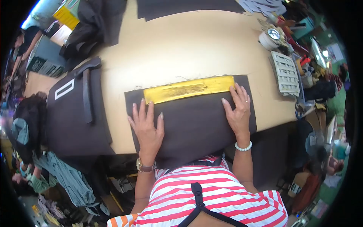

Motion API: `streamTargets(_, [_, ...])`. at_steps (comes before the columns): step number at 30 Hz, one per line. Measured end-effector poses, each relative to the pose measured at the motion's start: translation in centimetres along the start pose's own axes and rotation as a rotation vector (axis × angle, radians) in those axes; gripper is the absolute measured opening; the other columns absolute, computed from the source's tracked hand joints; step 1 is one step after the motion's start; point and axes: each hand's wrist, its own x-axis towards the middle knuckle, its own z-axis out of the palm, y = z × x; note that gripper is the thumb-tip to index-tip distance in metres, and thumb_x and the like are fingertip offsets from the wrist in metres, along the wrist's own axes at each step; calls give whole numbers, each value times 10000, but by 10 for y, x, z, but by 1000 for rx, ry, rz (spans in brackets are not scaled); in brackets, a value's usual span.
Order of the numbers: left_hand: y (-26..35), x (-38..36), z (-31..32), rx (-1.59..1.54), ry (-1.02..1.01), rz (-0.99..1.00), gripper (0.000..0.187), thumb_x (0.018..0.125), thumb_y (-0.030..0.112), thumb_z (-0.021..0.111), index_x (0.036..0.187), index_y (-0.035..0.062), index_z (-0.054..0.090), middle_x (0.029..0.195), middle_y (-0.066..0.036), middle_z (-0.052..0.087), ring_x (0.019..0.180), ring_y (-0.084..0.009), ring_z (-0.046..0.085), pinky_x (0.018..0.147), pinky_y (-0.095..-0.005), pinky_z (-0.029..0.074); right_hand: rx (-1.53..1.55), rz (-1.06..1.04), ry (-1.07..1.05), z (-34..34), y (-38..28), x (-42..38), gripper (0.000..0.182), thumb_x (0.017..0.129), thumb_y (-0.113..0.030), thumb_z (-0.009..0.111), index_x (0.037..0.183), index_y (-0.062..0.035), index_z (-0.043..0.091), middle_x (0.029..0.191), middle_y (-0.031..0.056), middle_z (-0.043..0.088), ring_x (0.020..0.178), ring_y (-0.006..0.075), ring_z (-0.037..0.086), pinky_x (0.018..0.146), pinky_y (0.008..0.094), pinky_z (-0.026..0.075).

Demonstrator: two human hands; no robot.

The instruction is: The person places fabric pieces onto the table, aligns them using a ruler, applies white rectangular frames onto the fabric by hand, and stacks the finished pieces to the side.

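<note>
A dark fabric panel (193, 125) lies flat at the table's front edge and hangs partly over it. Along its far edge rests a yellow strip (189, 89) with a dark worn patch in its middle. My left hand (146, 126) lies on the fabric with fingers spread, fingertips at the strip's left end. On the right side of the fabric is my right hand (239, 109), fingers apart, its fingertips touching the strip's right end. Loose threads show along the fabric's far edge.
Another dark fabric piece (72, 113) with a white rectangle lies at the left. Dark cloth (181, 8) is at the far edge. A pale slotted tray (285, 73) and a round white container (268, 41) stand at the right. People are partly visible at far left.
</note>
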Motion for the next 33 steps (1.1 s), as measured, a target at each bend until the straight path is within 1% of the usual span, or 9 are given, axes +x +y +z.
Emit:
streamTargets(9, [-1, -1, 1, -14, 11, -9, 481, 867, 205, 601, 1317, 65, 506, 1426, -157, 398, 1359, -400, 269, 1070, -624, 167, -30, -12, -26, -1, -3, 2, 443, 850, -195, 649, 1234, 9, 565, 1334, 182, 503, 1265, 384, 417, 1068, 481, 294])
streamTargets(12, [0, -1, 2, -5, 20, -9, 478, 864, 209, 599, 1310, 61, 511, 1423, -154, 399, 1361, -397, 263, 1061, -639, 172, -15, -13, -29, 0, -2, 2, 470, 846, -233, 661, 1230, 21, 565, 1340, 181, 500, 1268, 390, 414, 1064, 491, 292])
streamTargets(15, [3, 1, 3, 64, 46, 5, 437, 855, 191, 593, 1262, 40, 540, 1403, -158, 411, 1357, -390, 269, 1033, -668, 197, -195, -60, -42, -8, -14, 7, 519, 837, -318, 672, 1199, 41, 576, 1321, 183, 516, 1258, 382, 426, 1050, 504, 300])
streamTargets(18, [9, 10, -7, 179, 54, 71, 407, 844, 164, 587, 1219, 8, 555, 1360, -167, 450, 1350, -379, 287, 1024, -675, 207, -319, -64, -168, -14, -25, 19, 556, 822, -395, 673, 1150, 48, 597, 1306, 178, 532, 1245, 364, 444, 1036, 510, 309])
streamTargets(19, [9, 13, -6, 232, 42, 114, 401, 839, 158, 579, 1200, -15, 555, 1308, -186, 488, 1320, -366, 338, 1027, -651, 232, -349, -111, -153, -14, -23, 23, 568, 830, -422, 655, 1140, 48, 590, 1214, 185, 578, 1188, 346, 488, 1010, 503, 335])
streamTargets(22, [20, 18, 1, 336, -11, 91, 425, 842, 175, 572, 1213, -30, 539, 1266, -206, 513, 1274, -347, 396, 1026, -620, 261, -336, -48, -286, -18, -38, 35, 597, 831, -443, 645, 1170, 42, 567, 1106, 194, 601, 1122, 331, 525, 975, 496, 368])
streamTargets(26, [26, 12, 13, 296, 85, 82, 458, 861, 239, 572, 1285, 72, 521, 1282, -259, 476, 1227, -376, 421, 1019, -598, 282, -404, -65, -208, 4, -44, 21, 648, 869, -479, 583, 1291, 1, 474, 1249, 246, 470, 1146, 400, 475, 932, 495, 409])
streamTargets(27, [25, 11, 17, 319, 89, 80, 461, 862, 257, 580, 1299, 118, 523, 1295, -274, 454, 1220, -392, 418, 1007, -605, 292, -429, -58, -220, 10, -38, 16, 663, 889, -495, 541, 1346, -28, 424, 1337, 266, 384, 1216, 437, 405, 946, 537, 391])
streamTargets(33, [18, 8, 21, 126, 157, 78, 464, 861, 257, 583, 1300, 116, 524, 1299, -277, 443, 1222, -394, 414, 976, -629, 312, -396, -35, -66, 26, -27, 4, 642, 893, -496, 528, 1370, -81, 419, 1384, 247, 365, 1292, 423, 334, 989, 617, 306])
